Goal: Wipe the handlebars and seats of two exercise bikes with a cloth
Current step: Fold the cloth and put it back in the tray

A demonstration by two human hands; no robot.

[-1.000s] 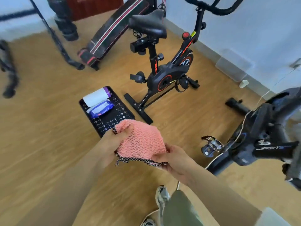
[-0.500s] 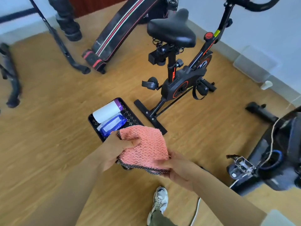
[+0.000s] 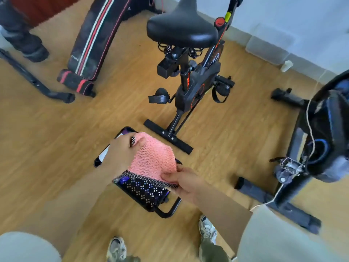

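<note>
Your left hand (image 3: 120,154) and right hand (image 3: 186,181) both pinch the pink cloth (image 3: 154,160), held over the floor. The black seat (image 3: 182,30) is straight ahead and higher, its long way pointing away from you, neither hand clearly nearer.

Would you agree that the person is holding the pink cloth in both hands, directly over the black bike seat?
Not quite. In the head view both hands hold the cloth, but over the black tray on the floor; the seat stands farther ahead.

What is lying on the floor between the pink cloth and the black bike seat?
In the head view, the bike's rear floor bar and bare wooden floor lie between the pink cloth and the black seat.
</note>
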